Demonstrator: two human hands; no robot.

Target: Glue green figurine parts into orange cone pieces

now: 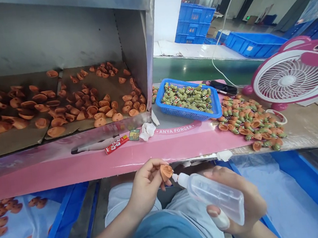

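Between the thumb and fingers of my left hand (147,184) is a small orange hollow cup-like piece (167,172), its opening turned toward the right. My right hand (240,192) is wrapped round a clear plastic squeeze bottle (216,192), tilted with its nozzle toward the left. The nozzle tip is at the rim of the orange piece; I cannot tell whether it touches. Some clear liquid seems to be in the bottle. Both hands are over my lap, just in front of the table edge.
Many orange pieces (90,110) lie in a metal booth at left. A blue basket (189,112) holds green figures; joined green-and-orange pieces (244,119) are heaped beside it. A pink fan (288,79) stands right. Blue crates (64,219) flank my legs. Crumpled tissue (147,131) lies on the table.
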